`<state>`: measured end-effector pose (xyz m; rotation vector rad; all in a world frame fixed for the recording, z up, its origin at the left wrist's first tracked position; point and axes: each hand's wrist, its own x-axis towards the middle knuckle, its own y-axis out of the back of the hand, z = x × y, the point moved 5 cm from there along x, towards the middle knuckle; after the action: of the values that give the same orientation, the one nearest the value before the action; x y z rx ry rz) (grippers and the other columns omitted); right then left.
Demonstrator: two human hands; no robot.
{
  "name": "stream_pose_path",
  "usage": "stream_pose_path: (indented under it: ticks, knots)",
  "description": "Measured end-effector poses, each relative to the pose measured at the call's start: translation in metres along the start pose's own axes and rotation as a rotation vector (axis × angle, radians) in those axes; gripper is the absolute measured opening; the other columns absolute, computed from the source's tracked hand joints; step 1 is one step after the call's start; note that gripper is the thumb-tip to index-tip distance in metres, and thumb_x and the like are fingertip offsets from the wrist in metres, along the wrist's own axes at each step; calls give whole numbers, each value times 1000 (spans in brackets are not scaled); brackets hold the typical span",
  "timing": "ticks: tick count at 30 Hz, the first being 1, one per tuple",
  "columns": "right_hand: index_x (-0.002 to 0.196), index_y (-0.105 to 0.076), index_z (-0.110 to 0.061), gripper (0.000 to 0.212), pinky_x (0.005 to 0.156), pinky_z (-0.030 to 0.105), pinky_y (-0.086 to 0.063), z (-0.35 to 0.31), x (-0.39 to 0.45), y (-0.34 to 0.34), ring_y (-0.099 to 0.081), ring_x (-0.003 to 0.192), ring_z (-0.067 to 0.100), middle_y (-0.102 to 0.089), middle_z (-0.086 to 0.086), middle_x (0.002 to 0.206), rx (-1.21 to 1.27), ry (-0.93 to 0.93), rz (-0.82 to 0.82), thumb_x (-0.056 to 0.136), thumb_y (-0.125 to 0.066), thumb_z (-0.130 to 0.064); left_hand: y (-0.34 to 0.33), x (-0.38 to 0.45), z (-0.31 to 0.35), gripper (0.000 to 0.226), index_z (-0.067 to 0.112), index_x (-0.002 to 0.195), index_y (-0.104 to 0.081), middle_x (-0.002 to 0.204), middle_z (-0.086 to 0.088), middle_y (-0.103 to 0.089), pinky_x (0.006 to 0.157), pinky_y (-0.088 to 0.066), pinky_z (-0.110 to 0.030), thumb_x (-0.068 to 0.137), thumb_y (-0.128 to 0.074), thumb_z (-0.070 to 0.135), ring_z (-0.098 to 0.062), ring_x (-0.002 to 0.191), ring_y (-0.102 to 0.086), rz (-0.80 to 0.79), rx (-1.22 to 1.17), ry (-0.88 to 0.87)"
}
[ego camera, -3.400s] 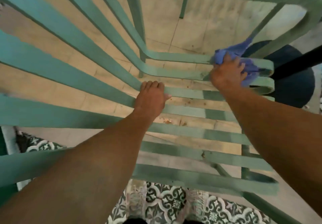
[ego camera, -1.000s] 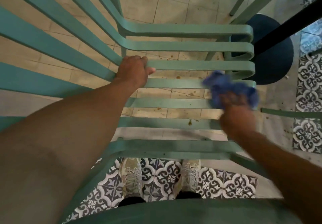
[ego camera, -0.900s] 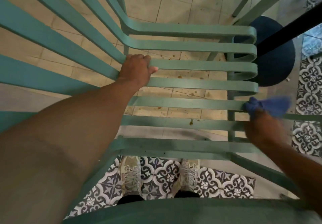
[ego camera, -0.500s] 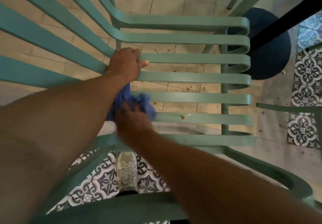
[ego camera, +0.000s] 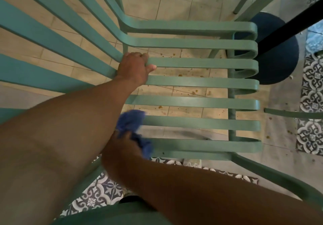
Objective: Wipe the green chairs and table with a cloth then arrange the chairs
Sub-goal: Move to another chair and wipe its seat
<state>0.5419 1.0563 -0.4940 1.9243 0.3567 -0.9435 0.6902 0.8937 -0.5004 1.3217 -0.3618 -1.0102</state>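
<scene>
Gripping: the left hand (ego camera: 133, 67) curls its fingers over a slat of the green chair (ego camera: 201, 82), where seat bends into backrest, thumb pointing along the slat.
Cloth hand: the right hand (ego camera: 122, 147), blurred, clutches the bunched blue cloth (ego camera: 132, 125) against the seat slats nearest the person, below the left hand.
Arms: both forearms reach forward; the right wrist lies just beside the left forearm.
Beyond the chair: a dark round base (ego camera: 277, 50) on beige floor tiles (ego camera: 174, 2), past the seat's front edge.
</scene>
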Motion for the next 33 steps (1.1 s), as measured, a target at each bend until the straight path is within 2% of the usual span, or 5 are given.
stream_pose_path:
  ticks: [8,12,15,22,33]
  knots:
    - [150,-16,-20,60,106,70,-23,155,-84,-9,-15,138,48,-5,20,155,-335,-27,-69,99,-44,-31,-2,1,-4,54,13,136,-50,132,-13,-54,103,-31,-41,97,-45,50,-34,122,-42,7,-17,16]
    - [141,-37,-7,48,96,42,-50,231,-127,4,-52,119,34,-40,23,138,-491,-266,-292,97,-54,-18,0,-1,-1,52,11,135,-52,129,-13,-55,103,-31,-41,98,-45,48,-33,119,-43,18,-14,-7]
    - [132,-44,-4,33,77,25,-51,192,-103,19,-62,96,19,-56,13,121,-221,-132,-108,100,-44,-14,0,-1,-2,52,11,133,-52,128,-14,-56,102,-32,-41,98,-45,48,-33,118,-44,25,-17,0]
    - [119,-54,-6,48,65,43,-56,27,12,42,-61,87,34,-54,24,111,7,545,324,78,-76,-18,-1,2,-4,50,12,131,-54,129,-12,-56,99,-33,-41,97,-46,48,-33,119,-43,13,-12,3]
    - [116,-45,-8,29,57,32,-41,261,-74,56,-47,72,19,-51,18,108,137,-380,677,99,-39,-30,4,0,-3,50,11,131,-53,127,-13,-56,100,-33,-42,98,-45,49,-33,117,-45,-20,9,6]
